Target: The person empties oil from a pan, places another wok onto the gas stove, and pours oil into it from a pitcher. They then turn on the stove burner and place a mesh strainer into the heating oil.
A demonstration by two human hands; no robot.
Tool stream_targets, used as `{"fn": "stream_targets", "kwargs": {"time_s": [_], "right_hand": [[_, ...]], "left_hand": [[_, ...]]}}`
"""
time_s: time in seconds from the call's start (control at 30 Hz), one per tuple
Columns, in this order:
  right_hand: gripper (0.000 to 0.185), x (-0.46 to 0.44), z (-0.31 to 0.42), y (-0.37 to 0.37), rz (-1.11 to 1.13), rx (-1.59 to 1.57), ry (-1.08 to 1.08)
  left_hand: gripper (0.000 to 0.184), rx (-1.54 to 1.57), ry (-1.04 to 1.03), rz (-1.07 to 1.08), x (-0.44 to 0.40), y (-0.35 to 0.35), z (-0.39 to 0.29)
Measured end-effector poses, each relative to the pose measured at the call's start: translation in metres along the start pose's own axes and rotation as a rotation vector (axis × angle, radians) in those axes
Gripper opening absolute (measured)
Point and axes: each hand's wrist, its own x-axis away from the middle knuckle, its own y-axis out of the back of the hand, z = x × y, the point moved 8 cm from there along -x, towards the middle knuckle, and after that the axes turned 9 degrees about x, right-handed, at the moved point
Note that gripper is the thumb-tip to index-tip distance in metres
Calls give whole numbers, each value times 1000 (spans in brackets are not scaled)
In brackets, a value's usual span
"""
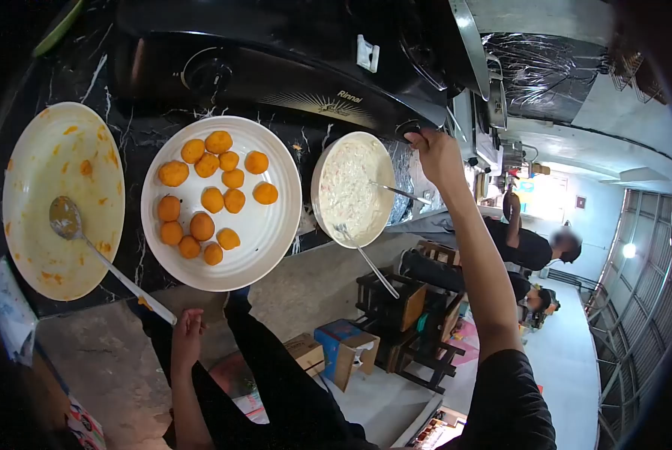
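My right hand (439, 160) reaches to the front of the black gas stove (276, 82), its fingers closed on a dark stove knob (408, 130). My left hand (187, 335) hangs by the counter edge with loosely bent fingers and nothing visible in it, close to the handle end of a spoon (118, 276). That spoon rests in an oval bowl (28, 187) smeared with orange bits. Several orange balls (202, 225) lie on a round white plate (268, 244). Beside it, a bowl (317, 187) holds a creamy white mixture (355, 184) with two metal utensils (377, 274) standing in it.
The dishes stand on a black marbled counter (130, 255) before the stove. A wok (467, 49) sits at the stove's far right. Below lie cardboard boxes (343, 349) and wooden chairs (407, 304). Two people (527, 244) in dark clothes are in the background to the right.
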Motion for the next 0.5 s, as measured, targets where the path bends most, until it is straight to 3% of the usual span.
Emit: {"fn": "stream_targets", "kwargs": {"time_s": [0.1,0.33,0.4,0.5], "right_hand": [[30,2,21,13,-15,210,105],[26,3,28,3,-45,384,272],[21,10,44,0,-90,575,412],[19,13,52,1,-87,681,460]], "left_hand": [[18,-108,6,25,0,-12,0],[18,-93,27,65,0,-16,20],[18,-88,29,48,2,-12,27],[19,-53,11,53,-3,-5,46]]}}
